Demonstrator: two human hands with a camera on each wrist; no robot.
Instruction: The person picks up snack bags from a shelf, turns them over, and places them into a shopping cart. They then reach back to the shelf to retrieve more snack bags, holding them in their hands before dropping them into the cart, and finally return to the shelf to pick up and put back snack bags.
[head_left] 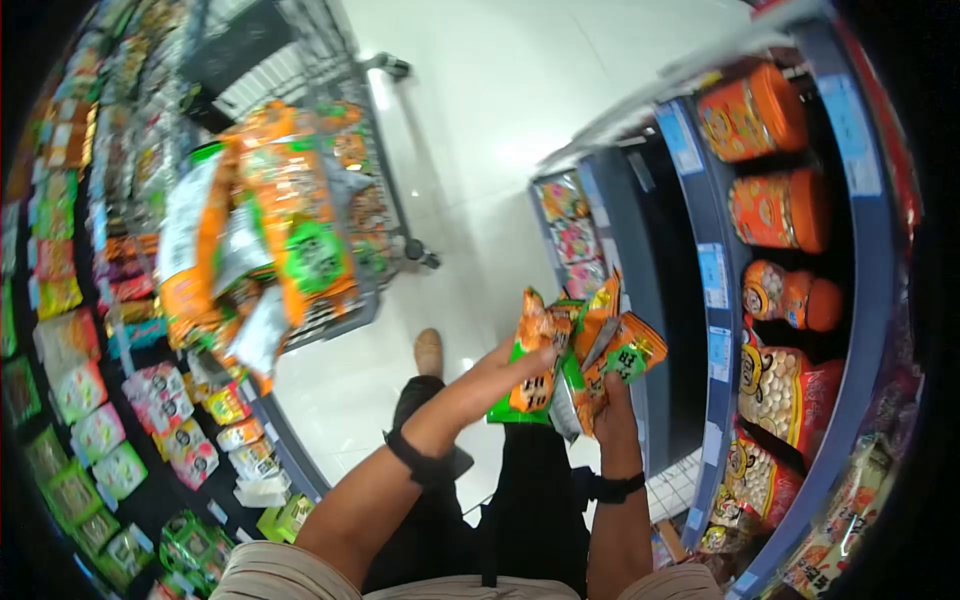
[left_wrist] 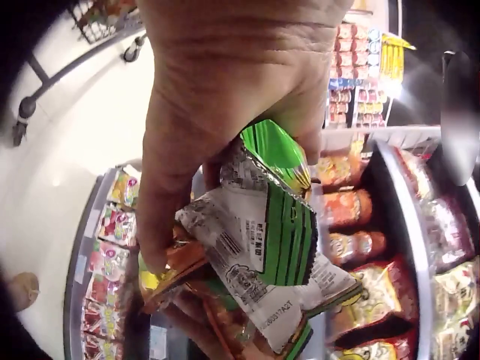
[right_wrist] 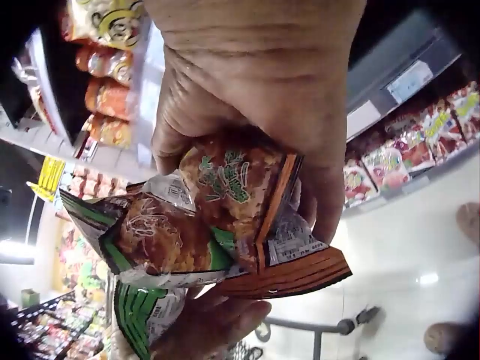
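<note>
Both hands are together in front of the body, each gripping small orange-and-green snack packets. My left hand (head_left: pixel 508 372) holds a packet (head_left: pixel 535 388) with a green lower edge. In the left wrist view its thumb and fingers are curled around packets whose silvery printed backs (left_wrist: pixel 244 285) face the camera. My right hand (head_left: pixel 614 408) grips an orange packet (head_left: pixel 640 345) with a green patch. From the right wrist view, bulging packets (right_wrist: pixel 229 191) with brown food pictures stick out of its grasp. The packets of the two hands overlap.
A shopping cart (head_left: pixel 385 180) stands ahead to the left, piled with large orange snack bags (head_left: pixel 290 200). On the right, a shelf (head_left: pixel 712 345) carries orange-lidded jars (head_left: pixel 780 210) and bags of round white snacks (head_left: pixel 770 385). Packaged goods (head_left: pixel 160 400) line the left shelf.
</note>
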